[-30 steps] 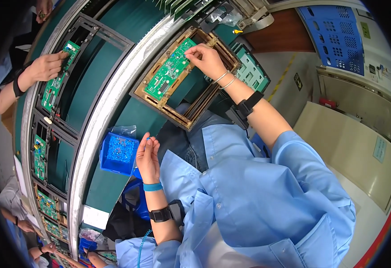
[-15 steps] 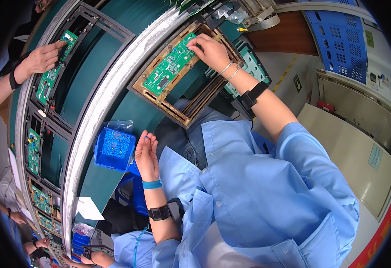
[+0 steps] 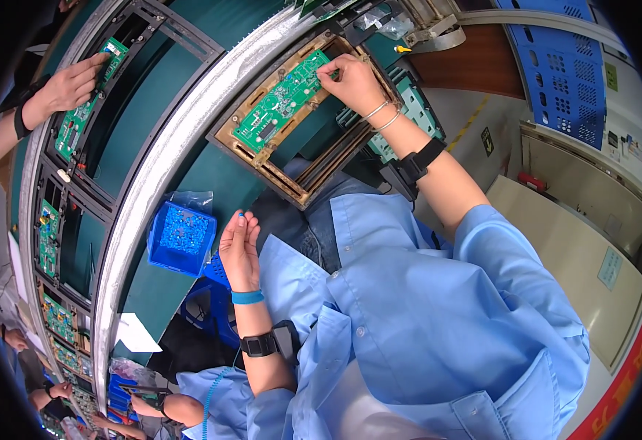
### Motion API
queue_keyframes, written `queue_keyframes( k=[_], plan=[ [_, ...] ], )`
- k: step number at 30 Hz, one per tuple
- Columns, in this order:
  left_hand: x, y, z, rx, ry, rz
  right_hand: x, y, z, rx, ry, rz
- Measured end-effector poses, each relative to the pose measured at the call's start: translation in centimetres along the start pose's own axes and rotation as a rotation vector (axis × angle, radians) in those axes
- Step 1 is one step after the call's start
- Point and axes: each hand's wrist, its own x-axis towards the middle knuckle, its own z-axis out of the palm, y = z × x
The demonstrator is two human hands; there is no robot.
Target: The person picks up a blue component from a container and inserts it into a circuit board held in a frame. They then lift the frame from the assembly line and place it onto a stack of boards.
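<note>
My right hand [image 3: 352, 81] reaches forward to the far end of a green circuit board [image 3: 281, 99], fingertips curled down and pinched on its edge. The board lies in a brown rectangular frame [image 3: 247, 158] on the green work surface. My left hand [image 3: 240, 249] is raised, palm turned inward, fingers close together, with a small blue part at the fingertips. It hovers just right of a blue bin [image 3: 181, 238] filled with small blue parts. The left wrist wears a blue band and a black watch, the right wrist bracelets and a black strap.
A curved metal rail [image 3: 167, 161] splits the green surface. Beyond it a co-worker's hand [image 3: 68, 84] rests on another green board [image 3: 79, 121] in a dark frame. A blue crate [image 3: 556, 66] stands at the top right. White paper [image 3: 134, 334] lies lower left.
My right hand stays at the board's end while the frame and the blue bin shift slightly in view. My left hand stays raised beside the bin. The co-worker's hand slid along the far board.
</note>
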Motion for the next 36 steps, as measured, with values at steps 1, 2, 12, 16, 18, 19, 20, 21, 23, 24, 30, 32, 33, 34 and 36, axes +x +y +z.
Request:
queue_keyframes(
  k=[1,2,12,16,18,19,20,21,23,24,30,32,33,34,36],
  plan=[
    [0.0,0.0,0.1,-0.001,0.001,0.0,0.1,-0.2,0.0,0.019,0.018,0.003],
    [0.0,-0.1,0.2,-0.001,-0.009,0.006,0.1,-0.3,0.0,0.02,0.017,0.002],
    [0.1,-0.6,0.7,0.001,-0.026,0.036,0.8,-2.5,-0.3,-0.333,0.078,-0.138],
    [0.1,-0.9,0.7,0.012,-0.034,0.034,0.4,-2.6,-0.1,-0.4,0.128,-0.145],
    [0.2,-1.0,0.8,0.013,-0.037,0.038,0.2,-2.8,0.1,-0.409,0.14,-0.133],
    [0.3,-1.0,0.8,0.017,-0.041,0.04,0.0,-2.8,0.2,-0.388,0.136,-0.057],
    [0.4,-1.0,0.8,0.022,-0.045,0.04,-0.2,-2.9,0.4,-0.367,0.133,0.021],
    [0.4,-1.0,0.9,0.019,-0.044,0.041,-0.3,-3.0,0.4,-0.347,0.129,0.095],
    [0.5,-0.8,1.1,0.02,-0.037,0.041,-0.3,-3.1,0.8,-0.376,0.147,0.079],
    [0.5,-0.7,1.1,0.023,-0.031,0.042,-0.2,-3.2,1.1,-0.403,0.166,0.065],
    [-0.2,0.0,1.6,0.017,-0.154,0.091,-0.8,-2.2,0.5,-0.116,0.092,0.033],
    [-0.1,-0.1,2.7,0.017,-0.189,0.086,-1.2,-2.2,-0.8,-0.12,0.09,0.056],
    [0.1,-0.6,2.6,-0.009,-0.225,0.107,-1.4,-3.4,-1.1,-0.026,0.11,-0.017],
    [0.4,-0.8,2.2,0.005,-0.241,0.097,-1.9,-4.8,-1.2,-0.026,0.09,-0.114],
    [0.5,-1.3,2.6,0.019,-0.231,0.086,-4.1,-7.0,-1.2,0.2,-0.142,-0.1]
  ],
)
